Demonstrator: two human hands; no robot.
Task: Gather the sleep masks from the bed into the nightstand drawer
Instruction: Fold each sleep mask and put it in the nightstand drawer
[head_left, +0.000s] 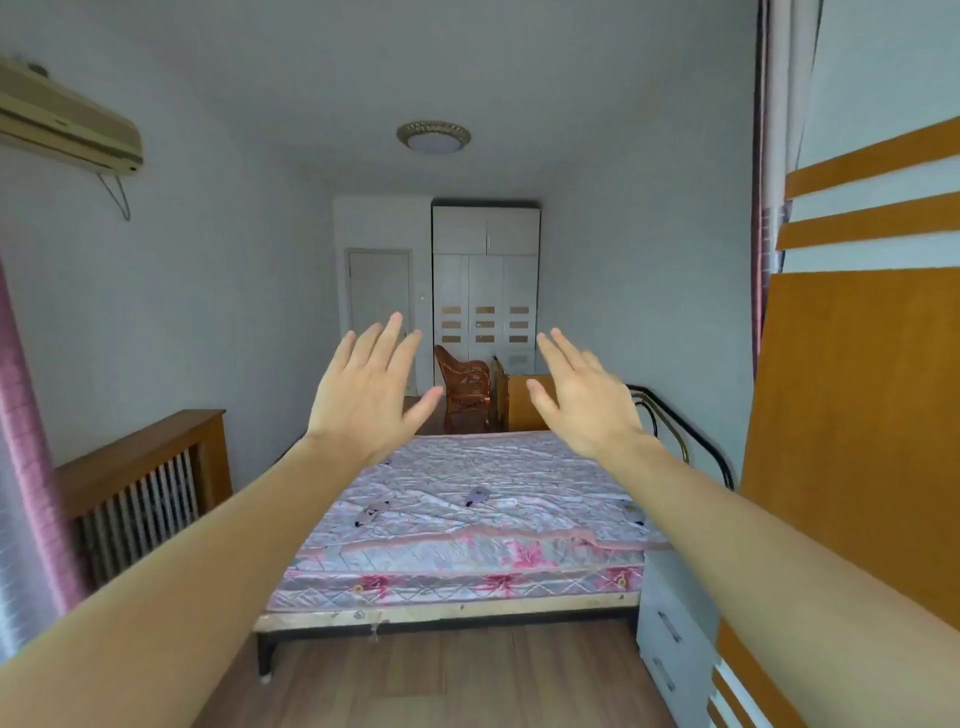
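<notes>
- The left hand (363, 395) is raised in the air at 11 o'clock of centre, fingers spread wide, holding nothing.
- The right hand (587, 400) is raised at 1 o'clock, also splayed and empty.
- Below both hands lies the bed (467, 566) with its pink quilted cover.
- Sleep masks rest on it: one (371, 514) at 7 o'clock of centre, another (478, 494) near the middle, a third (635, 512) at the bed's right edge.
- The white nightstand (675, 623) stands at 4 o'clock, drawers closed.
</notes>
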